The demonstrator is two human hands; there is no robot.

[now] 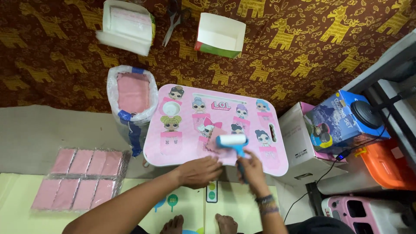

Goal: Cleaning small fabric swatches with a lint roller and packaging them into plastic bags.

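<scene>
hands: R (250, 167) grips lint roller (232, 142) | L (200, 171) flat, item beneath hidden | pink lap table (182, 147)

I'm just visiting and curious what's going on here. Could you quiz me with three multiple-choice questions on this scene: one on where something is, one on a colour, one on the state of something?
1. Where are the scissors?
A. on the giraffe-patterned cloth beyond the table
B. on the pink table
C. in the orange bin

2. What colour is the roller's handle?
A. red
B. blue
C. green

3. What is the right hand doing?
A. resting empty
B. gripping the roller
C. holding scissors

Answers:
1 A, they lie on the cloth between the two white boxes.
2 B, the handle shows blue under the white roll.
3 B, its fingers wrap the handle, while the left hand lies flat on the pink table.
</scene>
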